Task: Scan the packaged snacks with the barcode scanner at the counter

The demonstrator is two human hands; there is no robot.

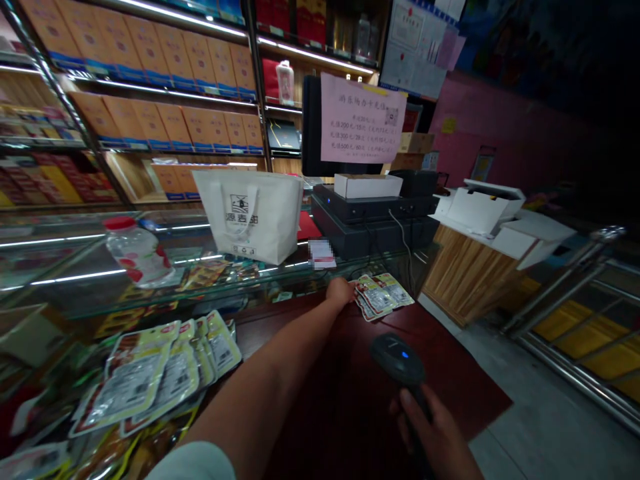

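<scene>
Scanner and snack packets at the dark tabletop

Right hand (435, 427) fingers clamped on a barcode scanner (400, 357) (blue light on); at its 11 o'clock, left hand (341, 291) fingers close on fanned snack packets (383, 295) on the tabletop (450, 380).

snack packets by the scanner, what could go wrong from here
The left hand holds a fan of snack packets at the far end of the dark red counter; one might slip out and fall to the floor. The right hand grips the barcode scanner well short of them, and since the packets overlap it may read the wrong code.
</scene>
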